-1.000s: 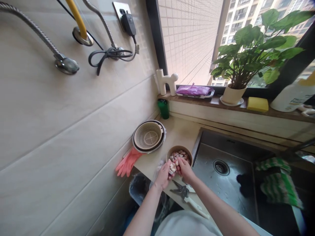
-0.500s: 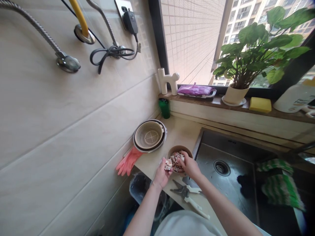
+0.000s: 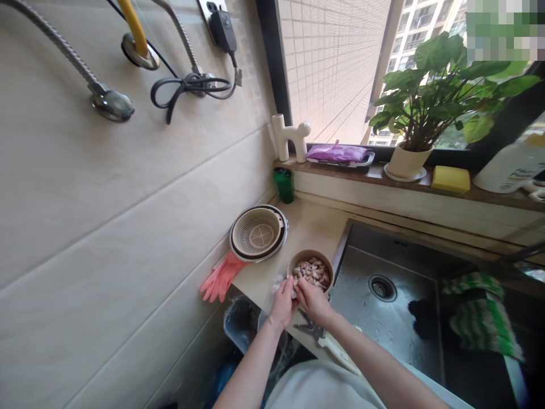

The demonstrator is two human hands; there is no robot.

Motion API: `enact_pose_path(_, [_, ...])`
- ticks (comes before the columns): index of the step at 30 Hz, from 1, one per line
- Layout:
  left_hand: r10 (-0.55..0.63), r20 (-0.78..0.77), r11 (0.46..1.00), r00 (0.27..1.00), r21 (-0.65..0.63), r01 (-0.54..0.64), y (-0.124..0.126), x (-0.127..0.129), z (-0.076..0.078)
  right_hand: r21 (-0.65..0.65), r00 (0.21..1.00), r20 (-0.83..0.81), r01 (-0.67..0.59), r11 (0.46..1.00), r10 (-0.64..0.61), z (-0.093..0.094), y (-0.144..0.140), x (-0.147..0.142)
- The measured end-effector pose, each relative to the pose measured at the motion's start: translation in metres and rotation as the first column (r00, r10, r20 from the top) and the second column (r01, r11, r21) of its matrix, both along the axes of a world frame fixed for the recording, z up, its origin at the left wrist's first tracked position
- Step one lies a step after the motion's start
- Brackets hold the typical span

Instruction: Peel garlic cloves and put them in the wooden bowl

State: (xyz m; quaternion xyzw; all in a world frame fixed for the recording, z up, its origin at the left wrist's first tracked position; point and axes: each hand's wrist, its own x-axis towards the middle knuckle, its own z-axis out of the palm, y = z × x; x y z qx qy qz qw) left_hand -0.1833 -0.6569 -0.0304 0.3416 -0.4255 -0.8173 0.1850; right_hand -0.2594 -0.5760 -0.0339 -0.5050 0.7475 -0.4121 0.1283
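Observation:
A small tan bowl of pinkish-white garlic cloves stands on the beige counter beside the steel sink. My left hand and my right hand meet just in front of the bowl, over the counter's near edge. Both pinch the same small garlic clove between their fingertips. Kitchen scissors with white handles lie on the counter under my right wrist, partly hidden by it.
A round colander in a bowl sits at the left, pink rubber gloves hanging off the counter below it. A bin stands under the counter edge. On the sill are a green cup, purple packet, potted plant and yellow sponge.
My right hand has pulled back from the bowl to meet the left one in front of it. The handful of cloves seen earlier is gone from my hands; only one small piece is held.

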Motion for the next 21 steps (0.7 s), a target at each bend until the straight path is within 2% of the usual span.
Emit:
enact_pose_path(6, [0.051, 0.017, 0.998, 0.999, 0.032, -0.052, 0.003, -0.003, 0.007, -0.097, 0.962, 0.193, 0.216, 0.972, -0.195, -0.015, -0.009, 0.002])
enact_pose_path(9, [0.055, -0.017, 0.997, 0.998, 0.055, -0.054, 0.002, -0.004, 0.012, -0.148, 0.903, 0.381, 0.27, 0.951, -0.198, -0.013, -0.013, 0.0])
enact_pose_path(11, [0.037, -0.047, 0.997, 0.998, 0.074, -0.033, 0.0, -0.002, 0.012, -0.125, 0.808, 0.569, 0.269, 0.955, -0.154, -0.011, -0.015, -0.001])
enact_pose_path(13, [0.019, -0.082, 0.994, 0.996, 0.105, -0.01, -0.002, -0.001, 0.011, -0.071, 0.65, 0.752, 0.242, 0.968, -0.107, -0.01, -0.016, -0.003])
enact_pose_path(15, [0.022, -0.117, 0.988, 0.993, 0.157, -0.004, -0.004, 0.001, 0.008, -0.022, 0.509, 0.854, 0.239, 0.971, -0.107, -0.01, -0.015, -0.008])
enact_pose_path(16, [0.032, -0.134, 0.982, 0.99, 0.188, -0.007, -0.005, 0.002, 0.007, 0.002, 0.477, 0.869, 0.257, 0.966, -0.129, -0.011, -0.013, -0.012])
enact_pose_path(17, [0.046, -0.148, 0.976, 0.988, 0.218, -0.013, -0.005, 0.003, 0.006, 0.026, 0.479, 0.861, 0.291, 0.956, -0.169, -0.012, -0.011, -0.018])
enact_pose_path(18, [0.058, -0.158, 0.97, 0.986, 0.243, -0.018, -0.005, 0.004, 0.006, 0.043, 0.518, 0.826, 0.332, 0.942, -0.22, -0.012, -0.009, -0.023])
enact_pose_path(21, [0.093, -0.158, 0.954, 0.983, 0.298, -0.042, -0.006, 0.007, 0.005, 0.014, 0.729, 0.578, 0.44, 0.898, -0.366, -0.009, -0.001, -0.036])
